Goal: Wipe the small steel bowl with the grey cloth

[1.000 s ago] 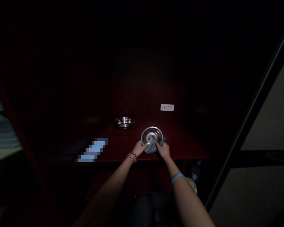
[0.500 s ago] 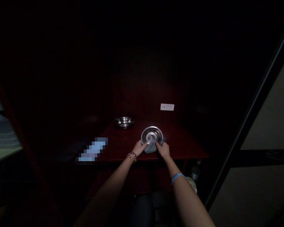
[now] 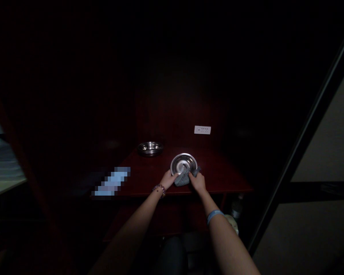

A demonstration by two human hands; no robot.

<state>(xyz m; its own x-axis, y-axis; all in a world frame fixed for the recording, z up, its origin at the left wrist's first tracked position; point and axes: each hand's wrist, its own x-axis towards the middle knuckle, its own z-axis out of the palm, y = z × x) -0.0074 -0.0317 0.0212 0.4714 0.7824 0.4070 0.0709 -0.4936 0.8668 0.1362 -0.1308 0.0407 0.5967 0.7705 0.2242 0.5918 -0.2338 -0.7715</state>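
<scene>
A shiny steel plate (image 3: 184,161) lies on a dark red table (image 3: 218,179) in dim light. My left hand (image 3: 168,179) grips the plate's near left rim. My right hand (image 3: 197,181) is closed on a grey cloth (image 3: 182,178) that drapes over the plate's near edge and reaches into its middle. A bead bracelet circles my left wrist and a blue band my right wrist.
A second stack of steel plates (image 3: 150,148) sits at the table's far left. A white socket panel (image 3: 202,130) is on the back wall. A blurred light-blue object (image 3: 111,182) lies at the left. A bottle (image 3: 235,208) stands under the table at right.
</scene>
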